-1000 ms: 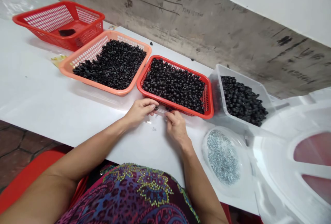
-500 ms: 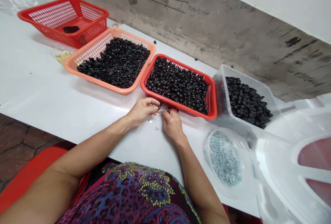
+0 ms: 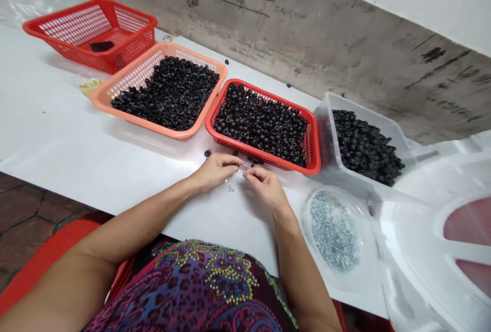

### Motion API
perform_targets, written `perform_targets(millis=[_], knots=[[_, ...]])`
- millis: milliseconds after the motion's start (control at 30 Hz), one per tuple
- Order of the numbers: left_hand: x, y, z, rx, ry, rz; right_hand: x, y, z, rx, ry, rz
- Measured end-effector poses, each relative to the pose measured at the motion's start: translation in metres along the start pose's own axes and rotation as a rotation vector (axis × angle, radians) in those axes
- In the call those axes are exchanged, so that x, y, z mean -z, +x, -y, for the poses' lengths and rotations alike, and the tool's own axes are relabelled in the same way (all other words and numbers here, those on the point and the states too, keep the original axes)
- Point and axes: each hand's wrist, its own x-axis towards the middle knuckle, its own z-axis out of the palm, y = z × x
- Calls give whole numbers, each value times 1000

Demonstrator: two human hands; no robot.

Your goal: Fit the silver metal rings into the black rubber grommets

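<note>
My left hand and my right hand meet at the table's near side, just in front of a red plastic basket heaped with black beads. Between their fingertips is a tiny, clear or shiny piece, too small to identify. A loose black bead lies on the white table beyond my left hand. Several tiny metal bits lie just below my hands.
An orange basket and a clear plastic tub hold more black beads. A round plastic dish holds small silvery parts. A red basket stands far left. White moulded plastic fills the right side; a concrete wall runs behind.
My hands have drawn closer together around the tiny piece, and my right hand has shifted slightly right. A black bead now shows on the table left of my left hand.
</note>
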Motion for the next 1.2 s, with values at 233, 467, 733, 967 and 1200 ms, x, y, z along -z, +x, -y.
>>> perform_targets(millis=[233, 467, 733, 967, 1200], knots=[[-1, 0, 4, -154, 131, 142, -1, -1, 1, -30, 69, 33], [-5, -1, 3, -152, 134, 147, -4, 1, 0, -9, -6, -13], [-6, 1, 4, -98, 202, 117, -16, -6, -5, 336, -587, -289], [1, 3, 7, -201, 469, 69, -8, -7, -8, 323, -587, -228], [0, -2, 15, -313, 1061, 117, -9, -3, -12, 209, -645, -169]])
